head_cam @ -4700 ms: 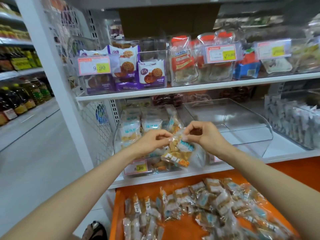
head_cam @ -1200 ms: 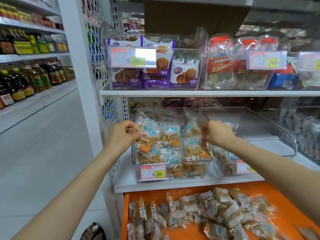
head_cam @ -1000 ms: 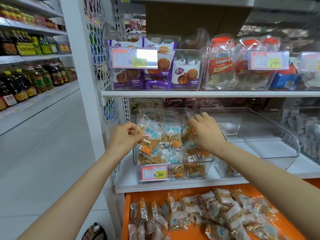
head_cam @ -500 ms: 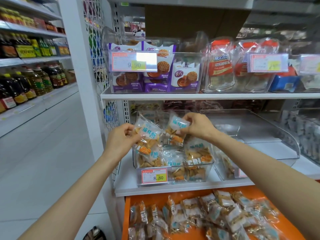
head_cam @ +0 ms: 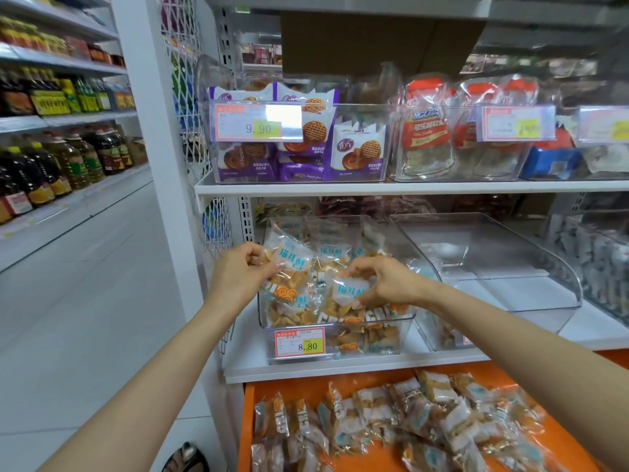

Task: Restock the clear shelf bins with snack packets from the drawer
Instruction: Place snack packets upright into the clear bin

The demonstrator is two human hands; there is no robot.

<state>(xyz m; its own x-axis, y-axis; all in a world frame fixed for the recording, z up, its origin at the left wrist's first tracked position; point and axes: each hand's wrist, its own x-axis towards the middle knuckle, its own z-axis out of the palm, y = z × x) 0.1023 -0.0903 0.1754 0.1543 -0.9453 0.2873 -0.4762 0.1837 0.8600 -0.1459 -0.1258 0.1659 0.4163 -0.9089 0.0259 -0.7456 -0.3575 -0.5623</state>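
A clear shelf bin (head_cam: 405, 330) with an 8.80 price tag stands on the lower shelf, packed with snack packets. My left hand (head_cam: 238, 275) pinches one upright snack packet (head_cam: 289, 258) at the bin's left front. My right hand (head_cam: 381, 282) grips a second snack packet (head_cam: 345, 296) and holds it low over the bin's front middle. Below, the open orange drawer (head_cam: 381, 459) holds several more loose packets (head_cam: 401, 424).
A second clear bin (head_cam: 510, 267) to the right looks nearly bare. The upper shelf (head_cam: 408, 187) carries bins of purple biscuit packs (head_cam: 306, 144) and red-topped bags (head_cam: 429, 131). An aisle floor and oil bottles (head_cam: 68, 161) lie to the left.
My right hand has brought its packet down from above the bin to the bin's front middle. My left hand still holds its packet at the bin's left side.
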